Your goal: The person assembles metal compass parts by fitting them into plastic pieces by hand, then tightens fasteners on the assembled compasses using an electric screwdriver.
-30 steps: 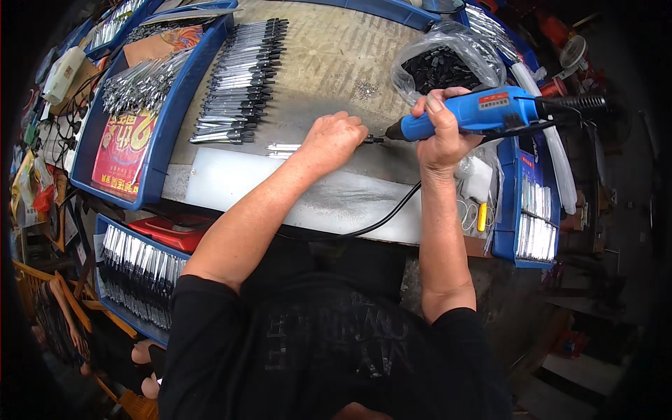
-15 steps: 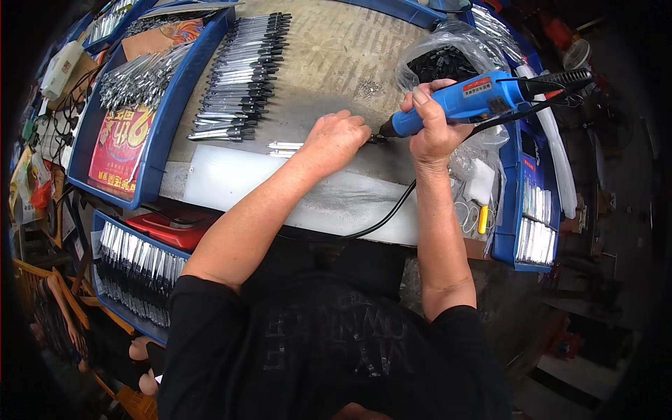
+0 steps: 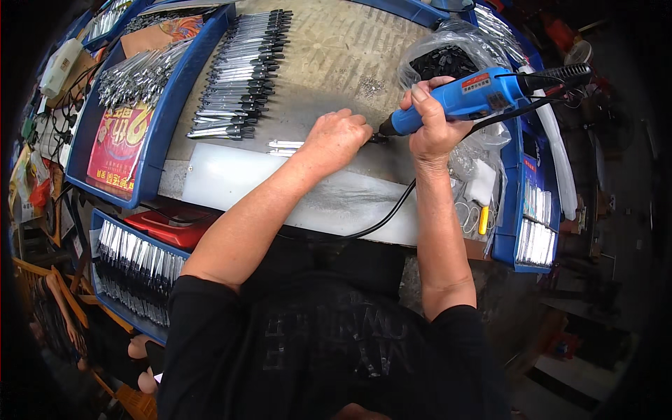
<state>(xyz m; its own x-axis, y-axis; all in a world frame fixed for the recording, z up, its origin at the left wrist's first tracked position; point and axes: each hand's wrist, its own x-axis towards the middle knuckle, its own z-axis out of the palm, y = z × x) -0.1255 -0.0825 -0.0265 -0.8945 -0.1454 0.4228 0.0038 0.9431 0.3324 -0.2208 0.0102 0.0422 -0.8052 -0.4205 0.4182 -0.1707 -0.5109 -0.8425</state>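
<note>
My right hand is closed round a blue electric screwdriver, held almost level with its black nose pointing left. Opposite that nose is my left hand, its fingers curled shut in a pinch. A small dark part shows between the left fingertips and the screwdriver's nose. What the left fingers hold is mostly hidden. Slim silver bars stick out to the left from under my left wrist; whether the hand holds them cannot be seen. A long row of slim silver pieces with black ends lies beyond, to the left.
Blue trays of silver pieces stand at left, with another tray below. At right are a clear bag of black parts and a blue tray. A white board lines the front edge; a black cable crosses it.
Almost nothing differs. Both hands and the screwdriver keep the same places, with only a very slight shift of the screwdriver's body.
</note>
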